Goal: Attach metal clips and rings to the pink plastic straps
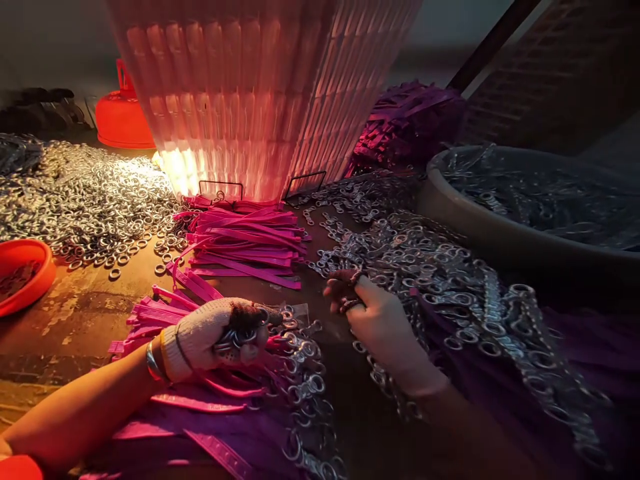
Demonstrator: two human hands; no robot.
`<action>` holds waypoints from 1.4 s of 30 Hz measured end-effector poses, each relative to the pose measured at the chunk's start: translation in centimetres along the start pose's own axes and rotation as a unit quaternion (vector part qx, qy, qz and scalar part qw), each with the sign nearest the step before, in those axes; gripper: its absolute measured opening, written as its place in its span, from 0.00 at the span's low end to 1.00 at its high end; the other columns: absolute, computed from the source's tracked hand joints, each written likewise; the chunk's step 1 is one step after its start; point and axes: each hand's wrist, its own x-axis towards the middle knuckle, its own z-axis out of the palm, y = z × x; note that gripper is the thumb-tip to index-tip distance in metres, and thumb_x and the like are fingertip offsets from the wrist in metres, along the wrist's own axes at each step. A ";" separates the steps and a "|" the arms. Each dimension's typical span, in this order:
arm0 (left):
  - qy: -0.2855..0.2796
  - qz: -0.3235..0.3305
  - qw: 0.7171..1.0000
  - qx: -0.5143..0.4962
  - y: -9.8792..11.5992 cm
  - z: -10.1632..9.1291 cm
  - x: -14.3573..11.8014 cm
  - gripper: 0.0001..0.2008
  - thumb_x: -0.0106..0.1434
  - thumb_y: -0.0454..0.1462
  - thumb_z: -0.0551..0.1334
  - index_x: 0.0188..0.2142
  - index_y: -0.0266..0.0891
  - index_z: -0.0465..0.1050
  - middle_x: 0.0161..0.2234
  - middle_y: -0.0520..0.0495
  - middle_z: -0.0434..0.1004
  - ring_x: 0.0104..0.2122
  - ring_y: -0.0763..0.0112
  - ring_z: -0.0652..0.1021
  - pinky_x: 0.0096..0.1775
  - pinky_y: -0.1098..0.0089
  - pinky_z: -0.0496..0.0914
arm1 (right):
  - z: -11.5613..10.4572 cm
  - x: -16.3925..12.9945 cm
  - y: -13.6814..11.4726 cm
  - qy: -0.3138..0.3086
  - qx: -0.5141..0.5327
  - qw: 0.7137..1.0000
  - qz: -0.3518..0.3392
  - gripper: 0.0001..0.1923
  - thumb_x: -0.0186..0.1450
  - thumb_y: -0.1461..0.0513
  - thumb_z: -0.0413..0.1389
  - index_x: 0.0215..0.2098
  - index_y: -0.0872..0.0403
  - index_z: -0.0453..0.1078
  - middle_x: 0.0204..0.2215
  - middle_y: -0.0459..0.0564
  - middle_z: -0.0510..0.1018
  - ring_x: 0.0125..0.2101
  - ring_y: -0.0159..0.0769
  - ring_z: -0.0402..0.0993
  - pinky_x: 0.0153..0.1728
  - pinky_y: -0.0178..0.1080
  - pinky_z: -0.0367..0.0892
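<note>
Head view, dim warm light. My left hand [215,340], in a knit glove with a bangle at the wrist, is closed around a cluster of metal clasps [239,339]. It rests on a pile of pink straps [165,313] at the near left of the worktable [75,320]. Straps with metal rings attached [300,373] trail from the fist toward the near edge.

My right hand [375,317], also gloved, lies just right of centre, fingers curled onto the edge of the big heap of metal clasps [440,280]. The dark fingertips [343,290] pinch at something small in the heap; I cannot tell what, or whether it is fully gripped. The two hands are near each other but apart.

Behind the hands, mid-table, lies a neat stack of pink straps [245,243]. Just beyond that stack stands a tall ribbed translucent container [260,93], glowing pink-white from within. To the far left spreads a wide field of loose metal rings [85,200], some strays scattered toward the stack. An orange bowl [23,273] sits at the left edge. An orange lidded tub [123,117] stands far left behind the rings. Far right, a large grey basin [475,220] holds more metal parts. A mound of purple straps [405,123] lies behind it.
</note>
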 end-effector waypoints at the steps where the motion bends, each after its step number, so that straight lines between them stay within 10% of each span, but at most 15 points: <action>1: 0.004 -0.001 1.000 0.001 0.0 0.3 0.1 0.10 0.62 0.35 0.57 0.30 0.29 0.74 0.20 0.47 0.71 0.12 0.78 0.67 0.12 0.79 0.55 | 0.1 -0.7 -1.3 -0.006 0.047 0.999 -0.024 0.18 0.62 0.67 0.45 0.48 0.55 0.70 0.34 0.51 0.80 0.32 0.38 0.76 0.36 0.39 0.72; 7: -0.020 -0.022 0.998 -0.050 -0.4 1.2 -0.1 0.07 0.63 0.34 0.58 0.37 0.33 0.74 0.20 0.52 0.69 0.12 0.80 0.65 0.11 0.81 0.52 | 0.9 -4.6 -6.8 0.002 0.022 0.988 -0.150 0.32 0.51 0.74 0.50 0.53 0.52 0.69 0.43 0.54 0.77 0.43 0.43 0.73 0.45 0.46 0.69; 12: -0.073 0.044 0.994 -0.061 -1.6 2.1 -1.0 0.16 0.60 0.32 0.62 0.48 0.38 0.74 0.18 0.57 0.63 0.11 0.83 0.61 0.11 0.82 0.49 | 0.6 -5.5 -8.3 -0.012 0.099 0.993 -0.067 0.21 0.58 0.67 0.53 0.50 0.54 0.70 0.39 0.54 0.78 0.41 0.43 0.73 0.44 0.45 0.69; 17: 0.032 0.141 0.989 -0.011 -2.8 3.6 -0.5 0.11 0.57 0.36 0.66 0.40 0.36 0.77 0.21 0.55 0.68 0.15 0.83 0.65 0.17 0.81 0.58 | 1.1 -6.0 -9.8 -0.100 0.289 0.951 -0.034 0.12 0.65 0.60 0.50 0.44 0.53 0.69 0.39 0.50 0.78 0.40 0.39 0.73 0.44 0.40 0.69; 25: 0.039 0.167 0.982 0.078 -3.6 4.7 0.3 0.16 0.60 0.48 0.64 0.30 0.36 0.70 0.17 0.57 0.59 0.15 0.82 0.59 0.17 0.79 0.55 | 1.8 -5.7 -9.2 0.009 0.175 0.984 -0.002 0.09 0.59 0.65 0.46 0.29 0.52 0.67 0.28 0.48 0.77 0.30 0.37 0.70 0.32 0.36 0.64; 33: 0.118 0.330 0.819 0.455 -2.4 2.3 -0.8 0.03 0.53 0.30 0.63 0.26 0.37 0.69 0.26 0.51 0.72 0.26 0.75 0.66 0.28 0.75 0.60 | -0.7 -5.6 -10.1 -0.114 -0.202 0.972 -0.047 0.11 0.47 0.72 0.50 0.26 0.54 0.68 0.27 0.52 0.76 0.26 0.37 0.68 0.27 0.36 0.52; 38: 0.060 0.191 0.938 0.284 -2.5 3.1 -0.2 0.10 0.61 0.42 0.59 0.28 0.39 0.66 0.18 0.55 0.63 0.16 0.77 0.63 0.18 0.75 0.56 | 0.3 -6.0 -10.1 -0.063 0.015 0.997 -0.049 0.09 0.53 0.68 0.49 0.29 0.52 0.69 0.27 0.47 0.76 0.29 0.35 0.70 0.29 0.33 0.59; 42: 0.045 0.142 0.987 0.058 -2.2 4.1 1.5 0.11 0.56 0.40 0.64 0.26 0.37 0.65 0.20 0.54 0.65 0.16 0.78 0.67 0.18 0.77 0.62 | 2.4 -6.5 -9.7 0.061 -0.030 0.997 -0.029 0.08 0.54 0.67 0.50 0.30 0.53 0.69 0.28 0.51 0.76 0.29 0.39 0.70 0.30 0.36 0.61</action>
